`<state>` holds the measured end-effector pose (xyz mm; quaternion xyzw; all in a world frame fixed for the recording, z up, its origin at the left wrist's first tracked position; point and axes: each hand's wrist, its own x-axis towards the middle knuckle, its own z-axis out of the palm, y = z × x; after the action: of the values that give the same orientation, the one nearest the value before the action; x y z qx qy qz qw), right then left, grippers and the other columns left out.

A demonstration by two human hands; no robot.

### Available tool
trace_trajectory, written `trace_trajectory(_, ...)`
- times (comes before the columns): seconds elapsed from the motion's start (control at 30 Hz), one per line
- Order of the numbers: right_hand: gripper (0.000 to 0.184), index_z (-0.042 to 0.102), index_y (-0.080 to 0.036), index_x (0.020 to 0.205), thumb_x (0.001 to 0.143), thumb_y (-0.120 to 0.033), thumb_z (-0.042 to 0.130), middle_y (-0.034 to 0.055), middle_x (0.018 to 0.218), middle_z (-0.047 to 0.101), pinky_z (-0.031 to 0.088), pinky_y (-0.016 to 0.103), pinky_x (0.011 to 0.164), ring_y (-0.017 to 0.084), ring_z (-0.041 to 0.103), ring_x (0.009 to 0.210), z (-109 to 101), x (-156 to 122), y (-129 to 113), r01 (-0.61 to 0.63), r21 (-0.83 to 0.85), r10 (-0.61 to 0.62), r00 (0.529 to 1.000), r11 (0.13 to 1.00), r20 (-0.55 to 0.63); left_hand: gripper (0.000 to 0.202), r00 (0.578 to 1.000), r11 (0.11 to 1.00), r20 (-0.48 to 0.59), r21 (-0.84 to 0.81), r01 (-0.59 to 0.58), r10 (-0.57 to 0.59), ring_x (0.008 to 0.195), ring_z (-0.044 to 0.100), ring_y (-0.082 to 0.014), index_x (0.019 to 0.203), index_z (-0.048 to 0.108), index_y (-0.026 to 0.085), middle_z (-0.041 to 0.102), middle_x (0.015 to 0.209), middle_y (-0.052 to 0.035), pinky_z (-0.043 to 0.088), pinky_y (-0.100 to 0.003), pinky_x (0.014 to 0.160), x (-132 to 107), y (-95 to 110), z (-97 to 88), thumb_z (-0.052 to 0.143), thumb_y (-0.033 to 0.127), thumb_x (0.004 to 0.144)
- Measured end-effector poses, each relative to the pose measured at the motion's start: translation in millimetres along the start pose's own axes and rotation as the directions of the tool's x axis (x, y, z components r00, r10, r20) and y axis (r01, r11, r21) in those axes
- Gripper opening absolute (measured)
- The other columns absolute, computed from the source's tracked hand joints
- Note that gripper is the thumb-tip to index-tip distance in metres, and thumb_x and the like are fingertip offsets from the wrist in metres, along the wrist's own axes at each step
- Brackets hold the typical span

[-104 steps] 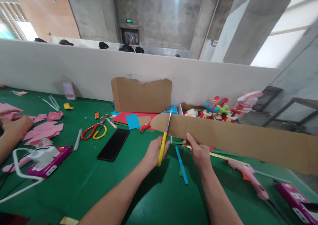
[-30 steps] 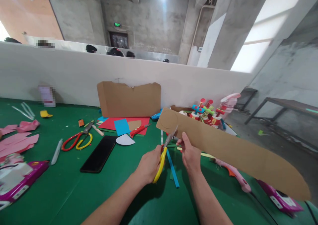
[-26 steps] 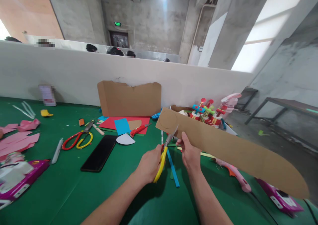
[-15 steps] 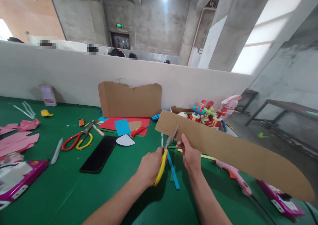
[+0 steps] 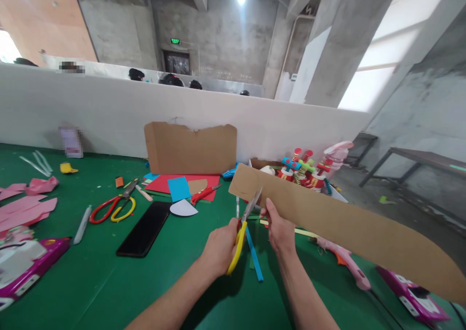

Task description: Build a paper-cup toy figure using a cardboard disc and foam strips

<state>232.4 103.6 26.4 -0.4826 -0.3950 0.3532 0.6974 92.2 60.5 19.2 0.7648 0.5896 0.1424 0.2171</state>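
My left hand is closed round the yellow-handled scissors, whose blades point up into the lower edge of a long brown cardboard strip. A circle is drawn on the strip's left end. My right hand pinches the strip's lower edge just right of the blades and holds it above the green table. The strip runs off to the lower right.
On the table lie red-and-yellow scissors, a black phone, a blue strip, coloured paper, pink scraps and pink glue guns. A cardboard sheet leans on the white partition. Toys sit at the right.
Since 3.5 s ago a rounded piece has come off the strip's left end and the strip now tilts down to the right. In the last second hands and scissors barely shifted.
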Motion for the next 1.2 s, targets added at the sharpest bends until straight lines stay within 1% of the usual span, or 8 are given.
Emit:
trace_trajectory(0.1, 0.037, 0.059, -0.020, 0.051, 0.068, -0.053, 0.065, -0.0002, 0.050, 0.061, 0.048, 0.032, 0.069, 0.016, 0.057, 0.054, -0.8, -3.6, -3.1, -0.003, -0.152, 0.008, 0.999, 0.988, 0.033, 0.023, 1.000, 1.000, 0.003, -0.002, -0.003, 0.003, 0.085, 0.067, -0.0254, 0.104, 0.048, 0.018, 0.068, 0.091, -0.0095, 0.043, -0.030, 0.065, -0.5, 1.5, -2.2, 0.035, 0.033, 0.092)
trace_trajectory(0.17, 0.041, 0.058, -0.022, 0.047, 0.069, -0.055, 0.062, -0.0001, 0.051, 0.062, 0.046, 0.033, 0.081, 0.017, 0.059, 0.058, -0.4, -6.4, -6.0, 0.027, -0.263, -0.016, 0.999, 0.964, 0.043, 0.022, 1.000, 1.000, 0.024, 0.019, 0.017, -0.017, 0.086, 0.067, -0.0259, 0.104, 0.048, 0.018, 0.069, 0.091, -0.0107, 0.044, -0.030, 0.066, -1.5, 3.3, -5.1, 0.035, 0.031, 0.092)
trace_trajectory(0.23, 0.042, 0.058, -0.023, 0.046, 0.070, -0.058, 0.060, 0.0000, 0.052, 0.064, 0.043, 0.033, 0.087, 0.017, 0.060, 0.060, -0.1, -7.9, -7.9, 0.044, -0.319, -0.032, 0.999, 0.947, 0.041, 0.021, 0.998, 0.998, 0.044, 0.043, 0.040, -0.042, 0.086, 0.067, -0.0269, 0.103, 0.049, 0.018, 0.069, 0.092, -0.0119, 0.045, -0.031, 0.067, -2.4, 4.5, -8.1, 0.036, 0.030, 0.091)
trace_trajectory(0.4, 0.043, 0.059, -0.025, 0.044, 0.068, -0.060, 0.062, -0.0007, 0.050, 0.064, 0.044, 0.035, 0.085, 0.019, 0.059, 0.059, 0.8, -9.2, -8.7, 0.088, -0.329, -0.066, 0.995, 0.940, 0.076, 0.024, 0.999, 0.999, 0.038, 0.041, 0.015, -0.017, 0.087, 0.068, -0.0278, 0.105, 0.047, 0.017, 0.069, 0.091, -0.0118, 0.045, -0.032, 0.067, -1.6, 1.7, -8.6, 0.035, 0.033, 0.092)
trace_trajectory(0.6, 0.042, 0.061, -0.022, 0.047, 0.068, -0.059, 0.063, 0.0001, 0.051, 0.064, 0.047, 0.031, 0.073, 0.017, 0.058, 0.055, 6.8, -15.6, -7.4, -0.004, -0.264, 0.036, 0.992, 0.965, 0.118, 0.025, 0.999, 1.000, -0.047, 0.020, 0.019, -0.018, 0.087, 0.067, -0.0266, 0.106, 0.045, 0.017, 0.068, 0.095, -0.0121, 0.046, -0.032, 0.068, 3.7, -5.7, -2.8, 0.032, 0.034, 0.094)
trace_trajectory(0.9, 0.043, 0.060, -0.024, 0.047, 0.074, -0.058, 0.059, -0.0010, 0.052, 0.064, 0.042, 0.036, 0.089, 0.018, 0.060, 0.058, 3.7, -12.6, 13.8, 0.106, -0.301, -0.061, 0.986, 0.948, 0.156, 0.025, 0.997, 0.986, -0.028, 0.147, 0.079, -0.075, 0.086, 0.068, -0.0288, 0.103, 0.049, 0.016, 0.069, 0.090, -0.0138, 0.047, -0.036, 0.075, 3.7, 2.8, -7.6, 0.032, 0.032, 0.094)
trace_trajectory(1.03, 0.042, 0.059, -0.025, 0.046, 0.072, -0.057, 0.061, -0.0006, 0.050, 0.063, 0.045, 0.035, 0.085, 0.019, 0.060, 0.057, 5.9, -15.3, 6.1, 0.050, -0.258, -0.010, 0.988, 0.965, 0.153, 0.025, 0.995, 0.980, -0.018, 0.176, 0.099, -0.097, 0.086, 0.068, -0.0282, 0.103, 0.049, 0.015, 0.069, 0.088, -0.0141, 0.046, -0.036, 0.078, 3.4, 5.9, -9.2, 0.031, 0.030, 0.094)
trace_trajectory(1.2, 0.041, 0.059, -0.024, 0.045, 0.069, -0.056, 0.064, -0.0002, 0.050, 0.063, 0.047, 0.033, 0.080, 0.017, 0.060, 0.056, 7.6, -16.9, -2.5, -0.013, -0.224, 0.043, 0.990, 0.974, 0.132, 0.022, 0.999, 0.983, -0.016, 0.178, 0.046, -0.044, 0.087, 0.067, -0.0285, 0.104, 0.048, 0.014, 0.068, 0.090, -0.0147, 0.044, -0.038, 0.081, 3.6, 1.4, -7.0, 0.034, 0.026, 0.091)
